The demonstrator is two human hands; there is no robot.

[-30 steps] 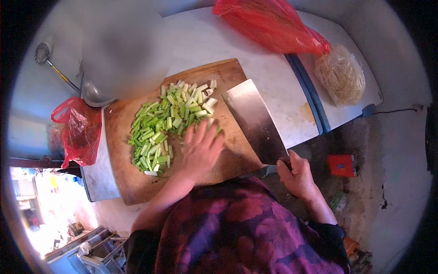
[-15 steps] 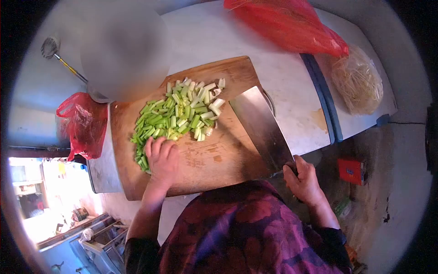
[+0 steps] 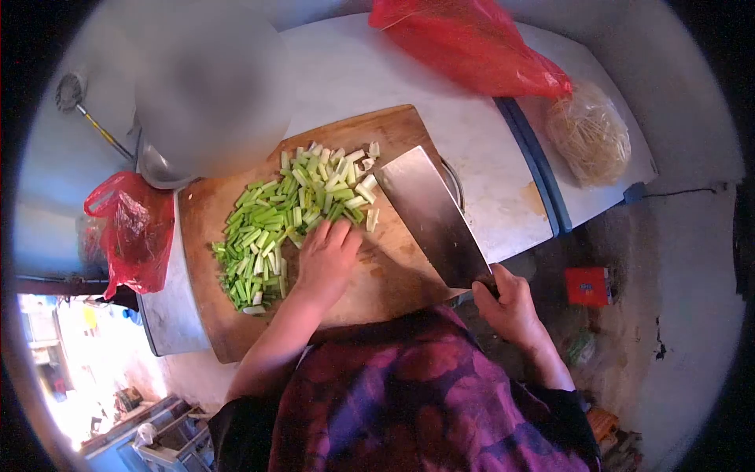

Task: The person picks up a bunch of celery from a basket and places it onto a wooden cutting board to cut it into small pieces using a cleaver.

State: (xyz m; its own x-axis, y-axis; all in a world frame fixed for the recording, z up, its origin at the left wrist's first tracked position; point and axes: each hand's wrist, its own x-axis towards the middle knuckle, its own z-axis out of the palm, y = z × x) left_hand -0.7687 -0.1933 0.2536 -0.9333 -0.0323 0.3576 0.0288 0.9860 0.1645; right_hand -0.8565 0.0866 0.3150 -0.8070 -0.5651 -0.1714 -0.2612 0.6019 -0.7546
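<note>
Chopped celery (image 3: 263, 216), green to the left and paler to the right, lies in a loose heap on a wooden cutting board (image 3: 393, 295). My left hand (image 3: 326, 256) rests at the heap's near edge, fingers slightly apart and bent, their tips touching the pieces; no piece is visibly gripped. The handle of a broad cleaver (image 3: 432, 216) is wrapped in my right hand (image 3: 511, 303) at the board's right front corner. The cleaver's blade slants up and left over the right side of the board, its far end close to the pale celery pieces.
A red plastic bag (image 3: 141, 232) hangs by the board's left side, near a metal bowl (image 3: 161, 165). Another red bag (image 3: 480, 47) and a clear bag of pale strands (image 3: 590, 138) lie at the back right. A red box (image 3: 588, 286) sits below the counter.
My left hand has moved right along the heap's near edge. Celery at the lower left is now uncovered and spread wider. The cleaver stays in my right hand at nearly the same slant.
</note>
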